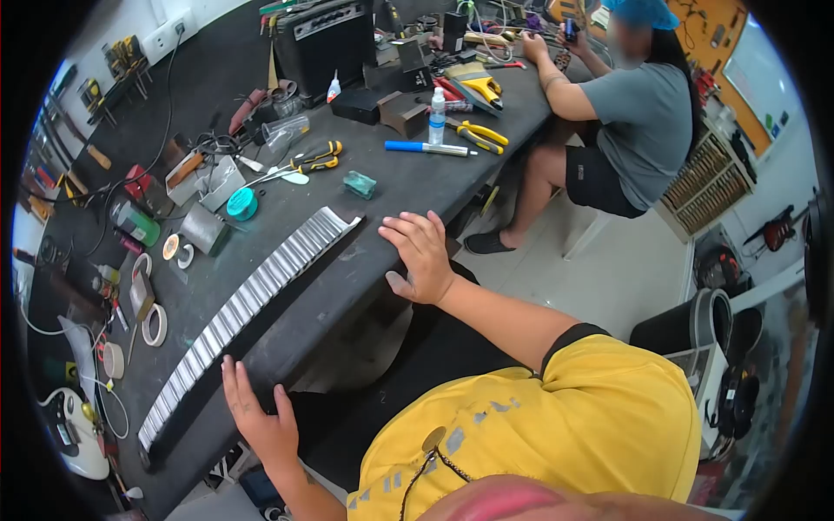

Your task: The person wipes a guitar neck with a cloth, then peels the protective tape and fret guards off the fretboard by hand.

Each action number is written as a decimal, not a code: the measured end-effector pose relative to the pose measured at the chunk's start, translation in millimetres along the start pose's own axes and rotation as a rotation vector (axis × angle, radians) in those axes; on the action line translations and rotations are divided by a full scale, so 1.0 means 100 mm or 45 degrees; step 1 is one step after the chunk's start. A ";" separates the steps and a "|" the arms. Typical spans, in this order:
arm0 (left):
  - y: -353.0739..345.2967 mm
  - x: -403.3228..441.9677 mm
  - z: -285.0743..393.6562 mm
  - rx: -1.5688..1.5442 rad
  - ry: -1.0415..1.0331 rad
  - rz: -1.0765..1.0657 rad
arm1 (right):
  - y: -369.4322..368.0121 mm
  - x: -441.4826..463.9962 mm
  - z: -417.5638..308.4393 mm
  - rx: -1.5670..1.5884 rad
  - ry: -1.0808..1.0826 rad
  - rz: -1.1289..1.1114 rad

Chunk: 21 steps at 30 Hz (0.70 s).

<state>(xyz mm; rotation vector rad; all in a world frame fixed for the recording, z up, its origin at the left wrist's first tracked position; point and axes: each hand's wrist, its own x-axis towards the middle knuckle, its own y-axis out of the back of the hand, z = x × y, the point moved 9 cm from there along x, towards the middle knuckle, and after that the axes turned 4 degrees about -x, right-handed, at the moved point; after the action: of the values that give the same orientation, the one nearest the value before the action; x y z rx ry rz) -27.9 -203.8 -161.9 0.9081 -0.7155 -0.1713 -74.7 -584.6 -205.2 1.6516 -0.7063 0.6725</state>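
Observation:
A long silvery strip (248,308) with many cross ridges lies on the dark workbench (300,347), running from its near left end up to the middle. It is slightly wider at one end. My left hand (261,421) is open at the bench edge, its fingertips close beside the strip's lower half; I cannot tell whether they touch it. My right hand (421,256) is open too, fingers extended over the bench edge, to the right of the strip's upper end and apart from it. Beyond that end sits a small greenish translucent block (359,184).
Screwdrivers (317,156), a blue-and-silver marker-like tool (430,148), a clear bottle (437,117), yellow-handled pliers (482,136), a teal tub (242,204) and tape rolls (154,326) lie around. A black amplifier (326,52) stands behind. Another person (638,122) sits at the bench's far right.

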 end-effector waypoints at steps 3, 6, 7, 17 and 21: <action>-0.06 0.27 0.17 -0.072 -0.103 0.114 | -0.05 0.11 0.06 -0.002 0.035 0.054; -0.31 0.29 0.16 0.246 -0.161 0.013 | -0.08 0.05 0.01 0.002 0.022 0.039; -0.44 0.30 0.14 0.397 -0.173 -0.014 | -0.09 0.07 0.01 -0.002 0.027 0.038; -0.41 0.28 0.08 0.374 -0.174 0.104 | -0.12 0.10 0.00 0.020 0.019 0.086; -0.37 0.32 0.12 0.358 -0.191 0.102 | 0.09 0.24 0.11 0.264 -0.055 0.043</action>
<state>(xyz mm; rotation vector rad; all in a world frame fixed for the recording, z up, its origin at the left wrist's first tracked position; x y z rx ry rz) -5.1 -248.6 -169.6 1.1407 -0.9296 -0.0689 -64.9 -599.1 -183.3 1.8520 -0.7160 0.7560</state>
